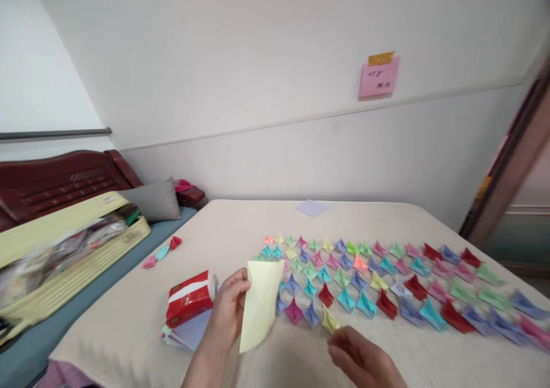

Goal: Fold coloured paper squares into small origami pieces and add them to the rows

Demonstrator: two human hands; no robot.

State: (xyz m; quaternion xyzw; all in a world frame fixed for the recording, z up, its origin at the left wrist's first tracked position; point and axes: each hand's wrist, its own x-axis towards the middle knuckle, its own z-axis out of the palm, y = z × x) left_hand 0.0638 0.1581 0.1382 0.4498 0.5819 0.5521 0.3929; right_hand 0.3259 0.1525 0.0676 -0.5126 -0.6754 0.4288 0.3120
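My left hand (230,305) pinches a pale yellow sheet of paper (261,305) along its left edge, holding it up above the table. My right hand (358,353) is at the front with its fingers loosely curled and the thumb a little apart. Just beyond its fingertips lies a yellow folded paper boat (329,319), at the near edge of several rows of coloured paper boats (366,304). Whether the fingertips touch that boat is hard to make out. The sheet hides part of the rows' left end.
Left of my left hand, a red-and-white packet (191,299) rests on a stack of coloured paper (193,330). Small folded pieces (162,253) lie farther left. A lilac sheet (311,207) is at the table's back edge. A pink note (378,77) is taped to the wall.
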